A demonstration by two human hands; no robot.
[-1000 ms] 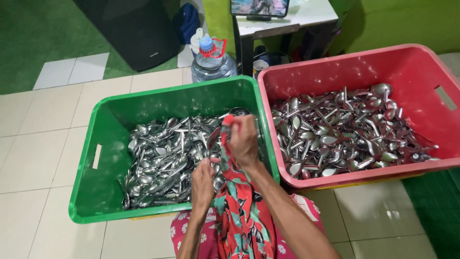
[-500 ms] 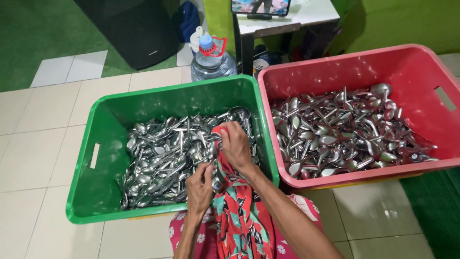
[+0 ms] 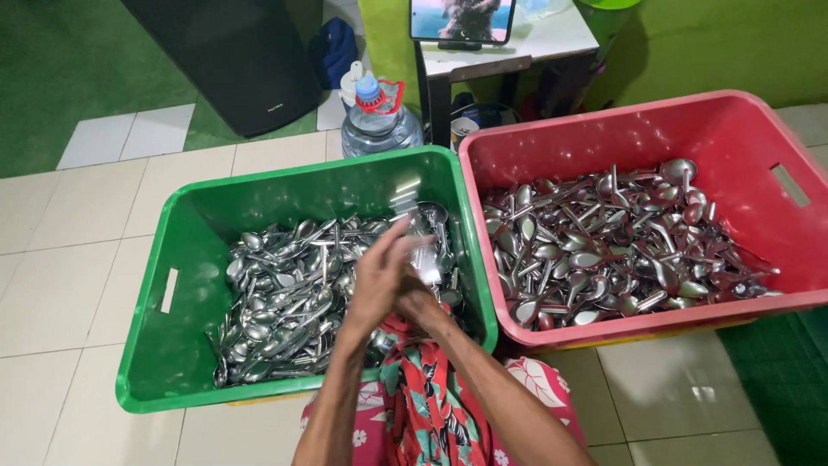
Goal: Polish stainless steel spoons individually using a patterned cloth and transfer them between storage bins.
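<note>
Hands meet over the green crate in the head view, at about six o'clock of the frame. The left hand is raised with fingers spread fairly wide, blurred, and laid against the right hand; whether the right hand grips anything I cannot tell, since the left one covers it. A red patterned cloth hangs just below both hands at six o'clock. Steel spoons fill the green crate beneath them. At three o'clock, touching it, a red crate holds more spoons. At twelve o'clock stands a water jug.
</note>
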